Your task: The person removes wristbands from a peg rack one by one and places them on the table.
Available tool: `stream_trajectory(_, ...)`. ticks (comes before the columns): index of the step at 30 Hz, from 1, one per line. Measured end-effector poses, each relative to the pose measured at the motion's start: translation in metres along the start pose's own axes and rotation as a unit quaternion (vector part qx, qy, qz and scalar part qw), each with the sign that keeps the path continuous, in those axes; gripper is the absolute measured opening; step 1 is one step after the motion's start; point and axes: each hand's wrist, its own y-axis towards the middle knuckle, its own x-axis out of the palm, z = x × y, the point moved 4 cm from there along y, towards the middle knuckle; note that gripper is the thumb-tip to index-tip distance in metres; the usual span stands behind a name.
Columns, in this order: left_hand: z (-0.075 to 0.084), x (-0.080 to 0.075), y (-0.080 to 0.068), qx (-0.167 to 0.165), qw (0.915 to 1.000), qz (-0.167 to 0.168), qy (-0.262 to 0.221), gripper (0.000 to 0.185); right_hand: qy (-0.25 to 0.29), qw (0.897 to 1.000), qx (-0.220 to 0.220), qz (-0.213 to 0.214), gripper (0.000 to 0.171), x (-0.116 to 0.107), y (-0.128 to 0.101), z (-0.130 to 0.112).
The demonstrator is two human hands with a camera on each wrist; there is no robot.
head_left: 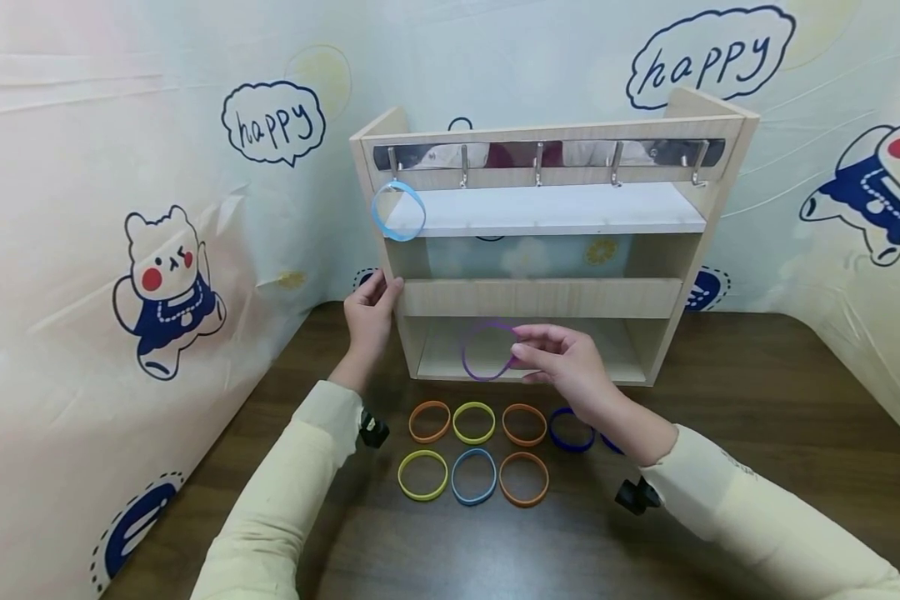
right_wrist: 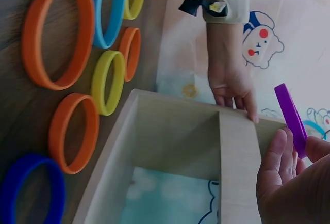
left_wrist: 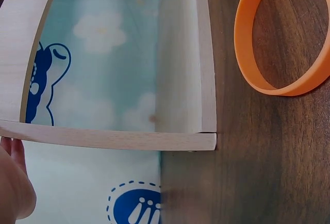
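Note:
My right hand (head_left: 540, 350) pinches a purple band (head_left: 487, 352) and holds it up in front of the lower shelf of a wooden rack (head_left: 543, 297); in the right wrist view the purple band (right_wrist: 290, 116) sticks out above my fingers (right_wrist: 281, 157). My left hand (head_left: 371, 304) grips the rack's left side panel, fingers on its front edge; the left hand (right_wrist: 232, 87) also shows in the right wrist view. A light blue band (head_left: 398, 210) hangs from the leftmost hook (head_left: 393, 160). Several orange, yellow and blue bands (head_left: 473, 477) lie on the table in front of the rack.
The rack carries a row of metal hooks (head_left: 538, 162) under its top rail. A dark blue band (head_left: 572, 430) lies partly under my right wrist. The dark wooden table (head_left: 757, 417) is walled by cartoon-printed sheets (head_left: 157, 283) on the left, back and right.

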Motion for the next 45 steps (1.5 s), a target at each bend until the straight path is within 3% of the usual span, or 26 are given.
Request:
stream_trajectory(18,0.002,0.002,0.000,0.002,1.0000,-0.006,0.006,0.038,-0.028,0.999,0.037,-0.014,0.037,-0.034,-0.015,0.028)
stream_trajectory(29,0.000,0.001,0.000,0.001,1.0000,-0.002,0.002,0.037,-0.046,0.998,0.034,-0.038,0.040,-0.052,-0.029,0.044)
stream_trajectory(45,0.000,-0.001,0.001,0.006,1.0000,-0.005,0.002,0.037,-0.100,0.990,0.085,-0.052,0.038,-0.076,-0.048,0.064)
